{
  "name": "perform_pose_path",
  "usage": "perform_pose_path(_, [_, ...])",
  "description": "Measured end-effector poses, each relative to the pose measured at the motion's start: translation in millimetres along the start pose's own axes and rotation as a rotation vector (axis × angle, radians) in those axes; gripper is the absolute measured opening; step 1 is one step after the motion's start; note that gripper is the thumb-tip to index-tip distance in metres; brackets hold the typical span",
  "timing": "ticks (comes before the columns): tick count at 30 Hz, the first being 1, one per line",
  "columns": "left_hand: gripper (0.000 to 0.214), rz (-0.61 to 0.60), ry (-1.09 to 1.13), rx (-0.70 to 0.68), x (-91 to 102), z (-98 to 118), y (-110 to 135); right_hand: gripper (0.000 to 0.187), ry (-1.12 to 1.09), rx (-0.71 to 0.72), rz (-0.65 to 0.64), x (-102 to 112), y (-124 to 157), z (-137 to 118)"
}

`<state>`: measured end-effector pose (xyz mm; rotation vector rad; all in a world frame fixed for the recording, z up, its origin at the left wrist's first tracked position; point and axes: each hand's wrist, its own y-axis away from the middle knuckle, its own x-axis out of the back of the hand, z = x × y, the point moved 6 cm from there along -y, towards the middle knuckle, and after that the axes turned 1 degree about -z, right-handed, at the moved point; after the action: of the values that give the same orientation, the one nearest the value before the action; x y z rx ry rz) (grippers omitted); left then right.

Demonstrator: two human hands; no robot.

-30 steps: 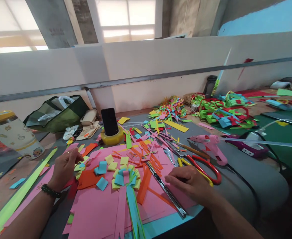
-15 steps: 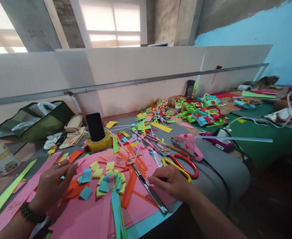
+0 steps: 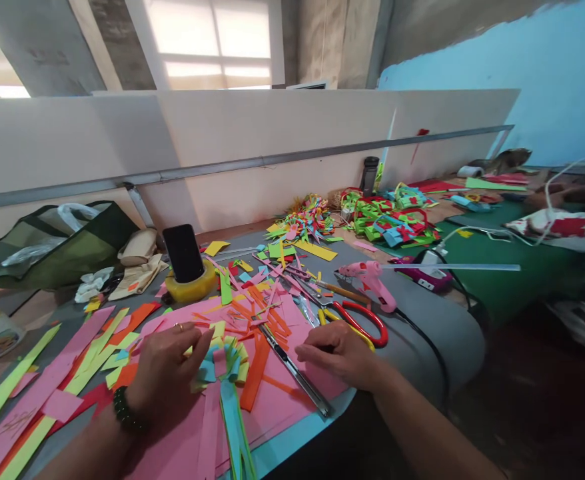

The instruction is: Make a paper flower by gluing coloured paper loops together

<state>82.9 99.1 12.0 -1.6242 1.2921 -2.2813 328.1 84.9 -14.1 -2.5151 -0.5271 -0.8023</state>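
My left hand (image 3: 170,363), wearing a ring and a dark bead bracelet, hovers over the left side of a folded paper piece. Its fingers are curled together; whether they pinch anything is hidden. The paper piece (image 3: 220,363) has yellow, blue and pink loops on top and long blue-green and pink strips (image 3: 235,427) trailing toward me. It lies on pink paper sheets (image 3: 275,430). My right hand (image 3: 336,353) rests closed beside a utility knife (image 3: 297,377), touching neither knife nor paper piece, with nothing visible in its fingers. An orange strip (image 3: 255,373) lies between.
Scissors with red and yellow handles (image 3: 372,323) and a pink glue gun (image 3: 375,283) lie to the right. A phone (image 3: 183,252) leans in a tape roll (image 3: 192,287). Paper scraps, several colourful woven pieces (image 3: 395,220) and a green bag (image 3: 57,243) stand further back. Another person's hand (image 3: 572,198) shows at far right.
My left hand has moved right, from beside the loose blue and orange squares to over the paper piece's left side, covering them. My right hand stays closed in place. The view has shifted slightly.
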Motion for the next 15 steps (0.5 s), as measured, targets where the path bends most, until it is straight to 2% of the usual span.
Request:
perform_pose_path(4, [0.044, -0.03, 0.096, 0.002, -1.0, -7, 8, 0.043, 0.059, 0.039, 0.151, 26, 15, -17])
perform_pose_path(8, [0.045, -0.039, 0.162, 0.036, 2.6, -10, 5, 0.043, 0.181, -0.007, 0.342, 61, 32, -33])
perform_pose_path(10, [0.046, -0.041, 0.177, 0.064, 2.9, -12, 3, 0.041, 0.246, -0.002, 0.385, 71, 34, -44])
perform_pose_path(12, [0.045, -0.043, 0.2, 0.082, 3.4, -13, 2, 0.034, 0.294, 0.039, 0.307, 67, 29, -55])
perform_pose_path(15, [0.032, -0.085, 0.275, -0.004, 4.3, -4, 2, 0.026, 0.354, 0.026, 0.046, 41, 13, -58])
